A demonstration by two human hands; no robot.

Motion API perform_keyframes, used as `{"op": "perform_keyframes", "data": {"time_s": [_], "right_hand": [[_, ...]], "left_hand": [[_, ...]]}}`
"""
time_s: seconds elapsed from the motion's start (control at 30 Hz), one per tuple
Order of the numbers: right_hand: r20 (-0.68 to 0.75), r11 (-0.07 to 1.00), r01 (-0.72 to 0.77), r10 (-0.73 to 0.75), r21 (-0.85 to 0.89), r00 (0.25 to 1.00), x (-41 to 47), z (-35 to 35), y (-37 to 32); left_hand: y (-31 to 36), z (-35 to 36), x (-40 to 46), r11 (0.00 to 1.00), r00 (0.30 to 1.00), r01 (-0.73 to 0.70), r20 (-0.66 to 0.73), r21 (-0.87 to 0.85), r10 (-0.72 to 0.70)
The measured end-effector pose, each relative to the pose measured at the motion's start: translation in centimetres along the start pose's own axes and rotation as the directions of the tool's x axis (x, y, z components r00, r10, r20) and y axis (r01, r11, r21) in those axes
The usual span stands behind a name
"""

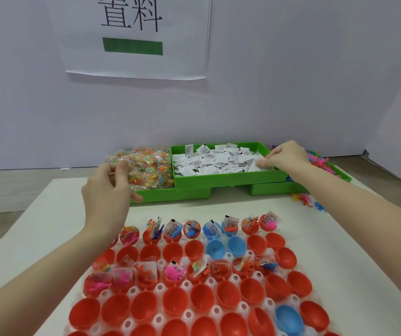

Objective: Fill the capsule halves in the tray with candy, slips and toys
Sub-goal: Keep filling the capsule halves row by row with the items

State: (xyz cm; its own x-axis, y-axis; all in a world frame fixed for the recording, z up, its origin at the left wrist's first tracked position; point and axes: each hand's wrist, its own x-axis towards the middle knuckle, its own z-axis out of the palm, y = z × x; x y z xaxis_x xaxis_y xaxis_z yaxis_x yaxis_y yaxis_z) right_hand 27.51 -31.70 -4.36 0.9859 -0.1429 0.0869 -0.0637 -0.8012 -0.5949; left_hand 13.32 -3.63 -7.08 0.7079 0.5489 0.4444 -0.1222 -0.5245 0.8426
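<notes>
The white tray holds red and blue capsule halves, some filled. The left hand pinches a candy bag. The right hand pinches paper slips in the middle green bin. Toys lie at right.

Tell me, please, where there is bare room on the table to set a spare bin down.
A bare strip of white table runs between the green bins and the capsule tray, crossed by both forearms. Another patch lies right of the tray. The tray itself is crowded; loose toys clutter the far right.

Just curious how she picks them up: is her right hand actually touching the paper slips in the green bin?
Touching. The head view shows the right hand with its fingertips down on the heap of paper slips, with no gap.
</notes>
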Motion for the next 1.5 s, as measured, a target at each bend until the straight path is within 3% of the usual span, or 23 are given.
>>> {"op": "perform_keyframes", "data": {"time_s": [0.13, 0.23, 0.37, 0.47, 0.57, 0.77, 1.03, 1.13, 1.3, 1.43, 1.5], "right_hand": [[-0.053, 0.991, 0.129, -0.128, 0.019, 0.99, -0.4, -0.6, 0.1], [-0.104, 0.975, 0.199, -0.209, -0.098, 0.972, -0.5, -0.8, -0.1], [-0.29, 0.949, 0.216, -0.279, -0.23, 0.915, -1.1, -1.2, -0.4], [-0.405, 0.958, 0.215, -0.276, -0.191, 0.871, -1.7, -1.8, -1.0], [-0.355, 0.983, 0.163, -0.185, -0.09, 0.917, -1.7, -2.0, -1.2], [-0.086, 0.99, 0.121, -0.115, 0.076, 0.99, -1.2, -1.6, -0.6], [-0.04, 0.974, 0.046, -0.038, 0.221, 0.998, -0.9, 0.0, -1.0], [-0.045, 0.916, 0.004, 0.016, 0.402, 0.999, -0.7, 0.6, -1.1], [-0.083, 0.84, -0.094, 0.162, 0.535, 0.983, 0.1, 0.5, -1.3], [-0.097, 0.681, -0.037, 0.157, 0.731, 0.983, -1.9, -1.0, -2.6], [-0.001, 0.569, -0.053, 0.094, 0.82, 0.996, -4.5, -2.2, -3.8]], "left_hand": [[0.8, 0.0, -1.3, 0.997, 0.998, -0.006, 0.065, -0.08, 0.012], [1.2, -0.3, -2.0, 0.994, 0.994, -0.005, 0.106, -0.112, 0.017], [1.8, -0.9, -2.7, 0.991, 0.992, 0.013, 0.13, -0.135, 0.004], [2.3, -1.5, -3.1, 0.985, 0.99, 0.047, 0.141, -0.167, -0.023], [3.0, -1.9, -3.8, 0.963, 0.979, 0.119, 0.19, -0.242, -0.073], [5.1, -2.8, -5.9, 0.902, 0.947, 0.226, 0.3, -0.367, -0.115], [5.8, -4.0, -6.7, 0.895, 0.929, 0.253, 0.351, -0.367, -0.119], [5.7, -3.8, -6.7, 0.881, 0.918, 0.284, 0.371, -0.378, -0.137], [5.4, -3.2, -6.9, 0.83, 0.877, 0.392, 0.433, -0.396, -0.208], [5.6, -2.5, -6.7, 0.766, 0.818, 0.509, 0.497, -0.393, -0.289], [6.1, -2.0, -6.7, 0.758, 0.805, 0.523, 0.519, -0.39, -0.288]]}}
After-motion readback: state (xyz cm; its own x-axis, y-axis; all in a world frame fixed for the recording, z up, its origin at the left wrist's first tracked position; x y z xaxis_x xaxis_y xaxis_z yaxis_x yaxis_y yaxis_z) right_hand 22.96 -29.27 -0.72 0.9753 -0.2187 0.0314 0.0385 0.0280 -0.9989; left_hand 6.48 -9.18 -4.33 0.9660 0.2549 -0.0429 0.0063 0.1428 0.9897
